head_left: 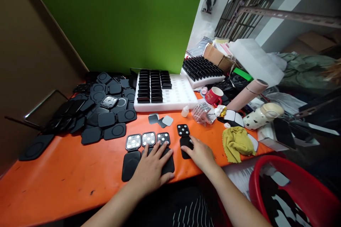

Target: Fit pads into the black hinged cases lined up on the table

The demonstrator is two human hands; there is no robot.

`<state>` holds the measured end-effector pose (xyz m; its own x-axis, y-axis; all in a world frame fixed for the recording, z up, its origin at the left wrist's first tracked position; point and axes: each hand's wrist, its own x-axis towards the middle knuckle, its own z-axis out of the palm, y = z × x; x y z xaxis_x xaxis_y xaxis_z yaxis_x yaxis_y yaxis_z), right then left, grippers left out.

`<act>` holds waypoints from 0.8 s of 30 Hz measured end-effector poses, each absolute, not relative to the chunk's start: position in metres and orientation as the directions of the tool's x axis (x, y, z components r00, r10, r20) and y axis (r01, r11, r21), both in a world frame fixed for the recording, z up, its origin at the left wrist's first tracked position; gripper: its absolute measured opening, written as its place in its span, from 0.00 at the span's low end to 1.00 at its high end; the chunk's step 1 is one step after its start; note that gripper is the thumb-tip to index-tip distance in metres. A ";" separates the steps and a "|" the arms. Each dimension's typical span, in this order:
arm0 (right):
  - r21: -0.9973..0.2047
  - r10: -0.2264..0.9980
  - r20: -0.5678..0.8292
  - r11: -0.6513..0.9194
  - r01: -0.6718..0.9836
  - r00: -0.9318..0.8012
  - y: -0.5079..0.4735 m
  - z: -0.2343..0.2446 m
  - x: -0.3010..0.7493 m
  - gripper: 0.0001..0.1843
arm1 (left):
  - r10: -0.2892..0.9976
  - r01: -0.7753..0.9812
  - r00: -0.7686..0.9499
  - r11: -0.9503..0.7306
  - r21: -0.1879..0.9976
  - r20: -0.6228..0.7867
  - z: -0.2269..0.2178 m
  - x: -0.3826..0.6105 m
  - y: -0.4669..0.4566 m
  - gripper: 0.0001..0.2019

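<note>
Three open black folding pads [148,139] lie in a row on the orange table [66,177], their upper squares shiny with pale dots. My left hand [151,166] lies flat and open on the lower flaps of the middle and right pads. A fourth open pad [183,131] sits apart to the right. My right hand [199,152] rests on its lower flap with fingers spread, holding nothing.
A heap of closed black pads [101,113] fills the back left. A white foam tray [181,95] holds rows of black blocks. A small glue bottle [185,111], red mug [214,96], yellow cloth [237,143] and red bin [293,191] stand to the right.
</note>
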<state>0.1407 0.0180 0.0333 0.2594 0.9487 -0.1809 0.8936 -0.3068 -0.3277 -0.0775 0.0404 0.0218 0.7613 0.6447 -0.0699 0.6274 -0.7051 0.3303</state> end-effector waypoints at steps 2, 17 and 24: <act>-0.337 0.952 -0.180 -0.296 0.894 0.247 0.013 0.032 0.136 0.30 | 0.658 0.638 0.750 -0.696 0.328 -0.064 0.021 -0.077 0.044 0.34; -0.686 0.958 -0.072 -0.250 0.683 0.278 -0.003 0.015 0.137 0.23 | 0.685 0.652 0.728 -0.703 0.283 0.026 0.033 -0.092 0.057 0.31; -0.919 0.865 -0.069 -0.249 0.305 0.497 -0.010 -0.010 0.159 0.25 | 0.967 0.973 0.205 -0.218 0.073 0.152 0.050 -0.171 0.146 0.24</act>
<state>0.1594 -0.0102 -0.0105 0.4972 0.8649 -0.0690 0.3051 -0.2488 -0.9192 -0.1710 0.1459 0.0502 0.2048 0.9669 0.1522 0.9733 -0.2177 0.0728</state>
